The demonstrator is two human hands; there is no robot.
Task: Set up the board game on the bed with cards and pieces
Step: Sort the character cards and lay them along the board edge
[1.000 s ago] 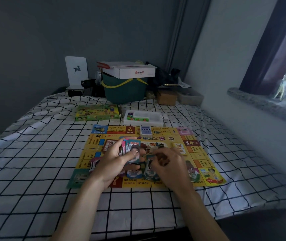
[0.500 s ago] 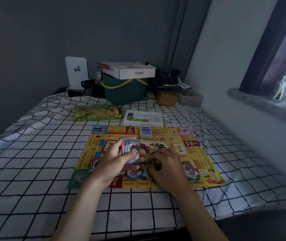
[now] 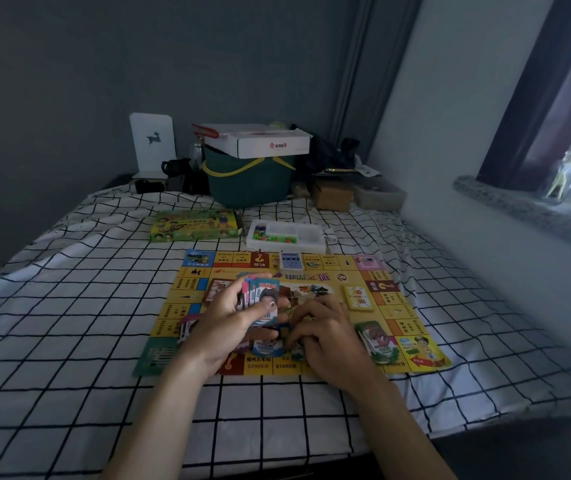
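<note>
The board (image 3: 398, 327) was laid, with piles beside my hands. My left hand (image 3: 228, 320) gripped a fan of cards (image 3: 263, 299); my right hand (image 3: 325, 334), curled, perhaps pinched one. Pieces remained.

Bedsheet (image 3: 69, 341): white, black grid lines.
Game board (image 3: 398, 327): yellow, with blue, red, pink and green squares.
Card fan (image 3: 263, 299) in left hand (image 3: 228, 327): blue and pink edges.
Game box (image 3: 194, 225): green-yellow, cartoon print.
Tray (image 3: 287, 233): white, multicoloured pieces.
Bucket (image 3: 249, 181): dark green, yellow handle.
Wall (image 3: 104, 64): grey.
</note>
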